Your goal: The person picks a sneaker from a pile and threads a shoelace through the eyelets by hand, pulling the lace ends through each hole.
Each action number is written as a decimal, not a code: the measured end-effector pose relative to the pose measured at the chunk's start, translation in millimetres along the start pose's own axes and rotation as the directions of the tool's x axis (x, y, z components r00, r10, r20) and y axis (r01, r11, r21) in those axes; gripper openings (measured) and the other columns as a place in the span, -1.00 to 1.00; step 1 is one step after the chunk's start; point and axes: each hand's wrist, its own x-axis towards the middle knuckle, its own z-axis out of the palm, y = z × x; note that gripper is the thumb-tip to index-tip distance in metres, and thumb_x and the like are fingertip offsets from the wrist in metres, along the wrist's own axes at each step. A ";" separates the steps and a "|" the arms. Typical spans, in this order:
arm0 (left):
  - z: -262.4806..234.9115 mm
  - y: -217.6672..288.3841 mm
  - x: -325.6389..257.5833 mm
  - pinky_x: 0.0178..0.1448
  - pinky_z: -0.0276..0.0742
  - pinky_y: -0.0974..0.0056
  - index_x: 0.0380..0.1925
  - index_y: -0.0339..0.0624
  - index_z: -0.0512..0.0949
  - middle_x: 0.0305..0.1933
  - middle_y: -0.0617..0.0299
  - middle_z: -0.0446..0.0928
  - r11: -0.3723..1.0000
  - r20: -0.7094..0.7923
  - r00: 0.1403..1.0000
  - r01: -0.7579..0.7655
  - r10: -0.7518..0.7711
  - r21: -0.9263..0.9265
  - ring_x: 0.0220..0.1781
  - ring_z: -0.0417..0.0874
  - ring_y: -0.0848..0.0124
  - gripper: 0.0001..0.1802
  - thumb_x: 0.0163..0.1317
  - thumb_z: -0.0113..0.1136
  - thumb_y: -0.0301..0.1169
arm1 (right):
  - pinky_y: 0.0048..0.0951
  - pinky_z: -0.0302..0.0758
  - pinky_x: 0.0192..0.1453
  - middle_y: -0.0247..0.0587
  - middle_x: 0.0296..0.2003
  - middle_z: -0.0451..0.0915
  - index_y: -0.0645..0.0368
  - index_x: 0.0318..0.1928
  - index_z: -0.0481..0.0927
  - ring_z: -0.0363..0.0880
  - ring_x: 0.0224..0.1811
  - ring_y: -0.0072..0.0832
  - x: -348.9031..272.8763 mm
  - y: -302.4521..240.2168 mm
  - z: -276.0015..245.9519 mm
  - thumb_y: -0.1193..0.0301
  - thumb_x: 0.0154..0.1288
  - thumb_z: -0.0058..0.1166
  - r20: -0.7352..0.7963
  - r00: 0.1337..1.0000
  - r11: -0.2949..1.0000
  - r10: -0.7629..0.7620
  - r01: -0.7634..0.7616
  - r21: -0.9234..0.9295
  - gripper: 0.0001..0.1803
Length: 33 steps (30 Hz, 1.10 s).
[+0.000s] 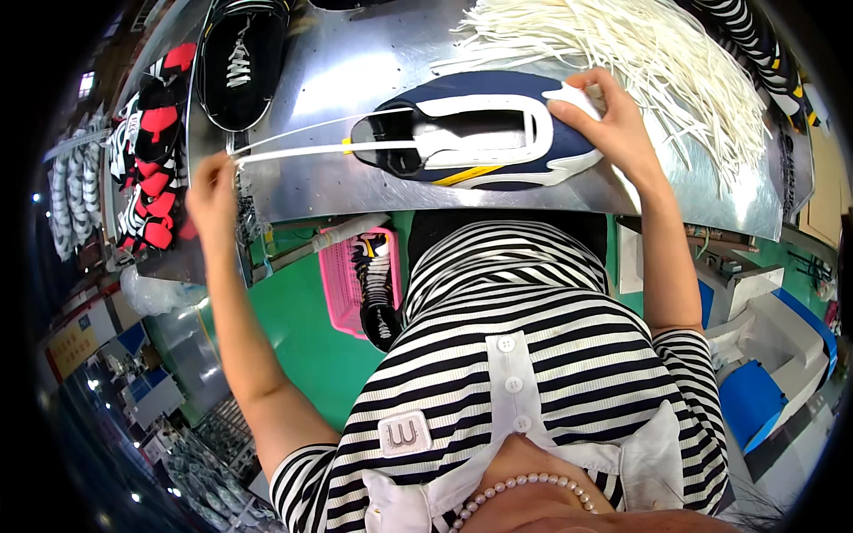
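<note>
A navy shoe upper (475, 86) with white and yellow trim lies lengthwise on the metal table. Its black-lined collar points left, and a white rim frames the long slot in its middle. My right hand (613, 124) grips the rounded right end, thumb on top over a white patch. Out to the left, my left hand (213, 184) is closed on the ends of a white shoelace (324, 149). Two strands of it stretch taut from the upper's collar area to my fingers. Slight blur softens the fingertips there.
A heap of loose white laces (613, 44) covers the table's far right. A black laced shoe (238, 67) sits far left, beside red, black and white shoe parts (158, 178). Striped shoes fill the far right corner. Below the table edge stands a pink basket (333, 289) containing shoe parts.
</note>
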 end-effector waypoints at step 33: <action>132.4 232.3 -38.0 -0.05 0.49 0.18 -0.28 -0.26 0.58 -0.20 0.08 0.59 0.856 0.184 0.874 -0.364 0.450 -0.368 -0.18 0.58 0.17 -0.83 0.11 0.34 -0.53 | -0.57 0.41 -0.32 -0.26 -0.22 0.59 0.24 -0.17 0.57 0.49 -0.41 -0.59 2.1 -37.2 37.2 0.44 0.35 0.11 0.023 0.953 0.882 -0.302 0.270 0.386 -0.87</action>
